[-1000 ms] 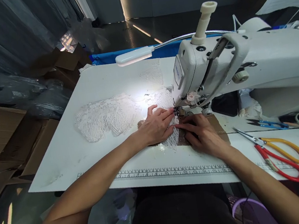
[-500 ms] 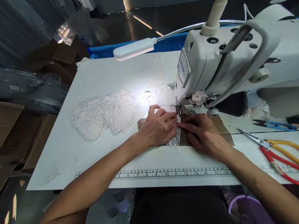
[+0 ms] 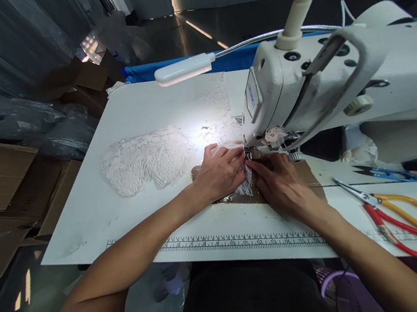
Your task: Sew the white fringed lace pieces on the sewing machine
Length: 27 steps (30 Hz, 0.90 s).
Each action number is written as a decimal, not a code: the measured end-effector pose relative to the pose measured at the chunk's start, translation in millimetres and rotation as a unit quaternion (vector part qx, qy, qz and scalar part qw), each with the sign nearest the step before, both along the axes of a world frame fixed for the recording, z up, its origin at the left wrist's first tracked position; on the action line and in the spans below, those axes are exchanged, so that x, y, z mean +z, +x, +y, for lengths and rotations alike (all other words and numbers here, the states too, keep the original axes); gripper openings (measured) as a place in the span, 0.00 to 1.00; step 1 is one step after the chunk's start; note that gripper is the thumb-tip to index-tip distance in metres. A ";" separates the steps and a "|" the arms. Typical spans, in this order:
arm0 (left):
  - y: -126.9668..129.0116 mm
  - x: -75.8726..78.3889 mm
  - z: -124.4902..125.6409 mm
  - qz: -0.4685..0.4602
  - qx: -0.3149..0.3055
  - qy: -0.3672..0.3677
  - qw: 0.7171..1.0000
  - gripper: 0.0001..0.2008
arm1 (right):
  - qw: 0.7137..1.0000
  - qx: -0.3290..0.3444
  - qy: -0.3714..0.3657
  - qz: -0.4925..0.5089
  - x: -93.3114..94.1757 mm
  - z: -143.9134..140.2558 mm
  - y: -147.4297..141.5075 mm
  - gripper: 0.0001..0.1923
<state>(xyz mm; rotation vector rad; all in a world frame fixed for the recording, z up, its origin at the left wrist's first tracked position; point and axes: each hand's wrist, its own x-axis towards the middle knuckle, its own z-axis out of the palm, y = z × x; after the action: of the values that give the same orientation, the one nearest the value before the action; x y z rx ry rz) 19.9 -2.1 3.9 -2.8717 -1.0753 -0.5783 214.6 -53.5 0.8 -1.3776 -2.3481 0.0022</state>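
We're at the white rectangular work table, a printed ruler strip along its near edge. On its right stands the white industrial sewing machine, head over the needle area, cream thread stand post on top. A white gooseneck LED lamp reaches in from behind and lights the bed.

The white open-mesh lace fabric lies spread left of the machine, its right end running under the metal presser foot. A brown cardboard patch lies flat on the table under our hands.

Our left hand lies palm down on the lace just left of the foot, fingers spread flat, pressing rather than gripping. Our right hand sits just right of it, fingertips pinching the lace edge right at the foot; the two hands nearly touch.

Far right: red-and-yellow-handled scissors flat on the table, well apart from the hands, and small blue-handled thread snips beyond them near the machine base.
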 end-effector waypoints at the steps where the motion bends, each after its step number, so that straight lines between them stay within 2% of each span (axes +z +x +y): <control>1: 1.1 -0.7 -1.2 0.000 0.004 0.003 1.000 0.14 | 1.000 -0.008 -0.003 -0.010 0.1 0.0 -1.1 0.19; 5: 2.8 -3.5 -0.9 -0.007 0.015 0.014 1.000 0.15 | 0.998 -0.037 -0.022 -0.033 -1.7 -2.0 -3.8 0.20; 8: -3.5 -1.5 12.2 -0.038 0.017 0.029 0.999 0.15 | 0.999 -0.016 -0.045 -0.007 -2.4 -3.8 1.8 0.21; 11: -16.2 7.4 29.1 -0.059 0.006 0.036 0.998 0.13 | 0.997 0.001 -0.069 0.046 0.6 -7.5 17.5 0.23; 14: -27.2 18.5 31.0 -0.052 -0.075 -0.009 0.996 0.11 | 0.993 -0.004 -0.072 0.089 7.9 -15.6 38.7 0.23; 16: -30.1 22.3 21.7 -0.042 -0.147 -0.063 0.986 0.10 | 0.991 -0.002 -0.070 0.110 13.1 -22.8 50.6 0.22; 18: -29.8 21.3 9.5 -0.033 -0.189 -0.108 0.976 0.10 | 0.990 0.001 -0.065 0.125 16.3 -30.0 58.1 0.20; 22: -26.8 11.6 -4.2 -0.053 -0.170 -0.138 0.974 0.09 | 0.988 0.007 -0.050 0.146 14.0 -40.1 59.4 0.18; 27: -25.0 11.2 -0.1 -0.084 -0.159 -0.151 0.972 0.11 | 0.984 0.045 -0.068 0.157 9.6 -39.0 47.2 0.17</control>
<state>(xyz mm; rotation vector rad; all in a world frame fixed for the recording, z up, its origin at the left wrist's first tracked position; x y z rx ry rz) -5.1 -2.2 15.1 -3.3490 -0.7776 -0.7427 261.8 -92.5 10.4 -1.2281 -2.1712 0.3846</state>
